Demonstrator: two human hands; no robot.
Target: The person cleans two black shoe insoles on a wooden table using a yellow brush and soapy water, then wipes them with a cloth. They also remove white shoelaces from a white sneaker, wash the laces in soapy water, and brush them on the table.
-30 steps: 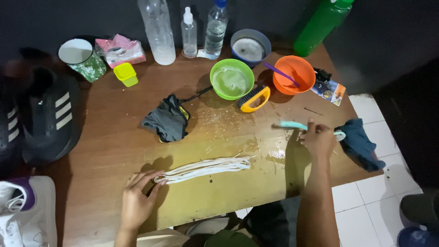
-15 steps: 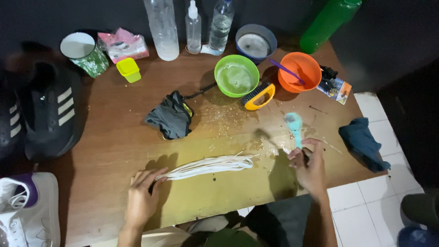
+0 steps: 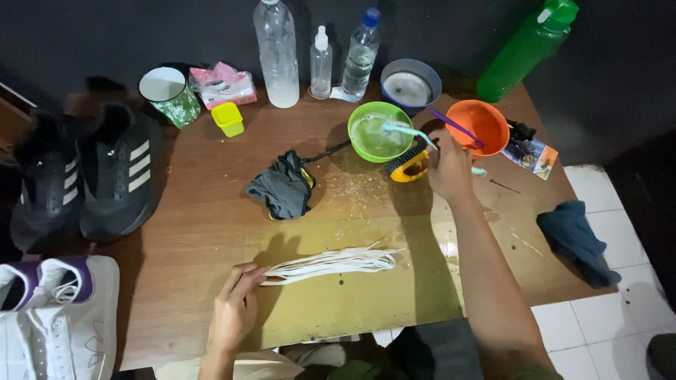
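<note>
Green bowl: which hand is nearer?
Right. The right hand is just beside the green bowl, holding a toothbrush over it; the left hand rests far off on the white laces.

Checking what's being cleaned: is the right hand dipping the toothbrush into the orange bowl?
No, the right hand holds the toothbrush with its head over the green bowl, not the orange bowl.

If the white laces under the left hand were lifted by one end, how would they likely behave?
The white laces lie as flat, thin strands, so they would probably droop limply and weigh little. The left hand pins only one end; the loose ends fan out on the table, so they would likely separate and trail.
</note>
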